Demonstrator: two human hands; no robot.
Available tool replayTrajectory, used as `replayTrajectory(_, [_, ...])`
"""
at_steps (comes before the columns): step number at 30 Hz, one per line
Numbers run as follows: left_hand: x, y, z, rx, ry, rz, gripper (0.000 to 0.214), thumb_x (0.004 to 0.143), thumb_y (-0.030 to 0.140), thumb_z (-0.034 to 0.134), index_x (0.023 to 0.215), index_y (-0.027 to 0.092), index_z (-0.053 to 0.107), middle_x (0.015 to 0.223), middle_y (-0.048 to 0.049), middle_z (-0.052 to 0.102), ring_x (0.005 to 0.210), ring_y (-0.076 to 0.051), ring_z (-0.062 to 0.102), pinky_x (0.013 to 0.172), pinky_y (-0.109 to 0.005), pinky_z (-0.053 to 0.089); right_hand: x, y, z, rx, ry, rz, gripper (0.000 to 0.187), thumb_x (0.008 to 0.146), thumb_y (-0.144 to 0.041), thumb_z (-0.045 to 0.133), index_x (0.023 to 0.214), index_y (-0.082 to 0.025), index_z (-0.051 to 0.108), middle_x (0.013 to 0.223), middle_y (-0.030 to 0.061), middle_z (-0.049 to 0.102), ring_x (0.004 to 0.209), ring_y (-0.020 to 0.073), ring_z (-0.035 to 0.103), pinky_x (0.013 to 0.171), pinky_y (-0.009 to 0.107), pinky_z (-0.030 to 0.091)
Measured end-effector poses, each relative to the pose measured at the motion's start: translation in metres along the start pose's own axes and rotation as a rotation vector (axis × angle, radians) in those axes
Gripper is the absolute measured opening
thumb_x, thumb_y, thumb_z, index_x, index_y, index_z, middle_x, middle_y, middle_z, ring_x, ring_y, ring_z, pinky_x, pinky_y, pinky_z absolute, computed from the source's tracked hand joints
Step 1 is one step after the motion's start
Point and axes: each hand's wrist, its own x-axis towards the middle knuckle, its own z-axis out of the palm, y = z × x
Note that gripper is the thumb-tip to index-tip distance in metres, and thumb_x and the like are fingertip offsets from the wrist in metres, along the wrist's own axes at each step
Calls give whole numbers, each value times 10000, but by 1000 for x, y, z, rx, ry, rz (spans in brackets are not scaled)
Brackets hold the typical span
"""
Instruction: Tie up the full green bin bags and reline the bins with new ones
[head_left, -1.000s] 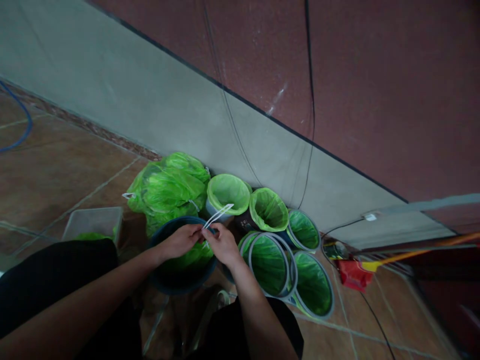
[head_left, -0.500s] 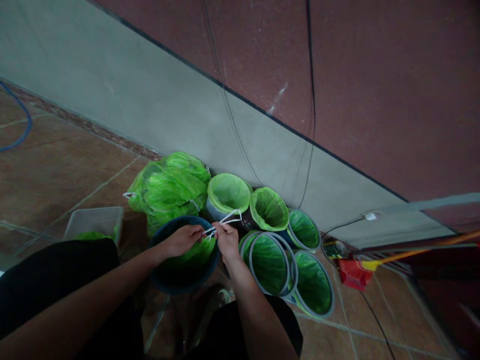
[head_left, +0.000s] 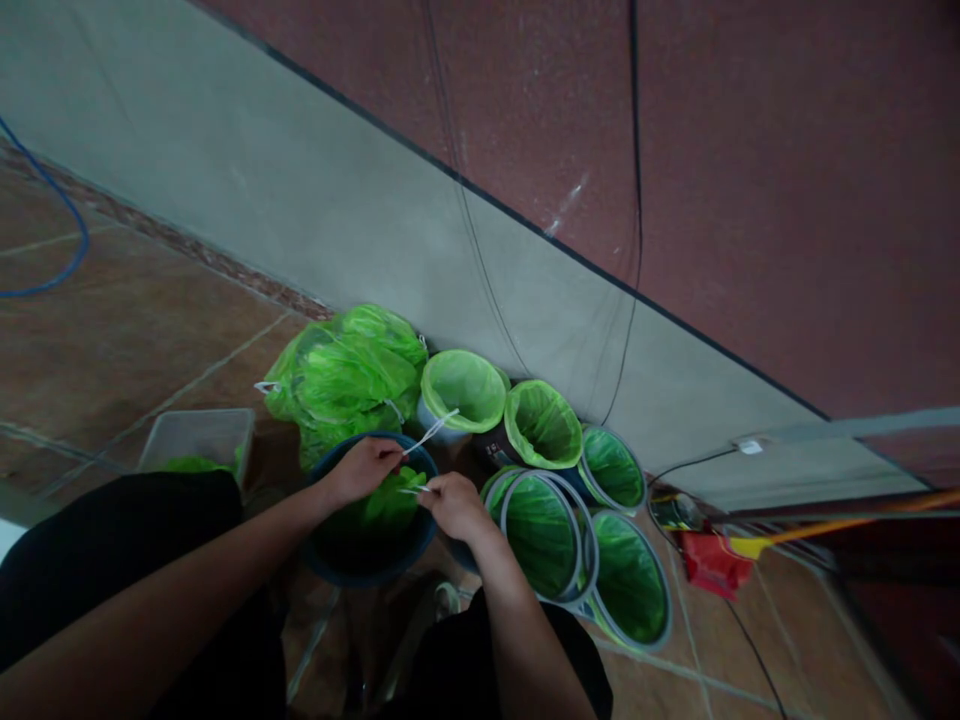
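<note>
A dark blue bin stands on the tiled floor in front of me, with a green bag bunched inside it. Both hands hover over its rim. My left hand is closed in a pinch on a white drawstring that sticks up and to the right. My right hand is closed on another white end of the drawstring just above the bag. The two hands are a little apart.
Several small bins lined with green bags stand in a cluster to the right against the wall. A full tied green bag lies behind the blue bin. A clear plastic tub sits at left. A red dustpan and cables lie at right.
My hands have drawn slightly apart: the right hand has dropped down and right with its string end, while the left keeps its string raised. The view has shifted a little.
</note>
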Motion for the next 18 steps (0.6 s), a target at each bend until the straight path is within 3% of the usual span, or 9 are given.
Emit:
replayTrajectory(5, [-6, 4, 8, 42, -139, 64, 318, 832, 350, 476, 775, 161, 725, 667, -20, 651, 636, -159, 560, 619, -264, 402, 6, -9, 2, 234, -81, -113, 277, 956, -177, 522, 707, -163, 641, 665, -4, 643, 677, 108, 585, 683, 208, 393])
replayTrajectory(11, [-15, 8, 8, -10, -443, 153, 282, 795, 250, 460, 787, 172, 731, 687, -1, 641, 634, -141, 538, 658, -246, 410, 12, -4, 6, 328, -77, -82, 306, 973, -219, 520, 697, -164, 639, 634, -20, 630, 605, 95, 548, 627, 209, 371])
replayTrajectory(18, [-14, 2, 9, -76, -528, 157, 267, 826, 294, 497, 847, 160, 727, 712, -1, 626, 665, -139, 532, 685, -245, 405, 10, -1, 8, 374, -99, 18, 325, 954, -224, 554, 645, -160, 630, 539, -47, 544, 505, 80, 442, 540, 219, 299])
